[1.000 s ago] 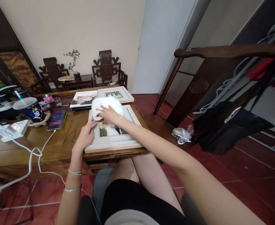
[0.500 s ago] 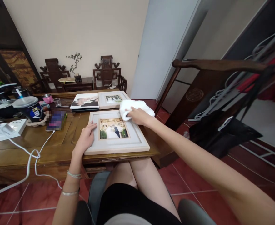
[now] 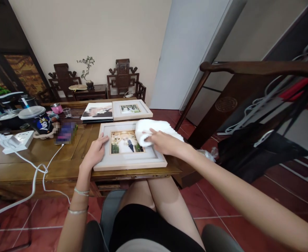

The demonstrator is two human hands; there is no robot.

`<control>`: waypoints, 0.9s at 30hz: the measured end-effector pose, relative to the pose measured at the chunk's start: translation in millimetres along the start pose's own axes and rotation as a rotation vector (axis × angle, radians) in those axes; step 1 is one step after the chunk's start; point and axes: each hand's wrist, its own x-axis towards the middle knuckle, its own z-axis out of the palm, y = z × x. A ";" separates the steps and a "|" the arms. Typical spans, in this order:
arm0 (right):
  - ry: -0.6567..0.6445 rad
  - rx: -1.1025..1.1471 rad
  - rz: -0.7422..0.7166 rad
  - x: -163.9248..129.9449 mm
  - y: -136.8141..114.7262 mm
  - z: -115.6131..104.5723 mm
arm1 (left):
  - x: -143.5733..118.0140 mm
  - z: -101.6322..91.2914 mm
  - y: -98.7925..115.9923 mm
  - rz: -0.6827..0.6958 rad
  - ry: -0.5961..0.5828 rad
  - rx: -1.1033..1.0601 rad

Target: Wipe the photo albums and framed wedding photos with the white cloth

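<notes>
- Lidded cup [image 3: 42, 124], fitted with a straw, set on the wooden table [image 3: 64, 168].
- Phone [image 3: 66, 133], plugged to a white cable [image 3: 55, 152].
- White power strip [image 3: 25, 138], placed left of the lidded cup.
- Pink mug [image 3: 56, 109], placed beside a clear glass [image 3: 67, 112].
- Potted tree [image 3: 90, 84], stood between carved chairs [image 3: 123, 75].
- Black bag [image 3: 259, 154], seen at right.
</notes>
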 end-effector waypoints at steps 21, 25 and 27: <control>-0.044 -0.007 -0.051 -72.4 -59.0 -11.0 | 0.0 7.1 1.2 -0.079 -0.021 0.057; 0.055 -0.039 -0.090 -25.8 -51.5 2.4 | -0.7 4.7 2.9 -0.076 -0.053 0.058; 0.152 -0.057 -0.074 11.2 -38.5 8.4 | -0.7 3.5 3.0 -0.077 -0.062 0.056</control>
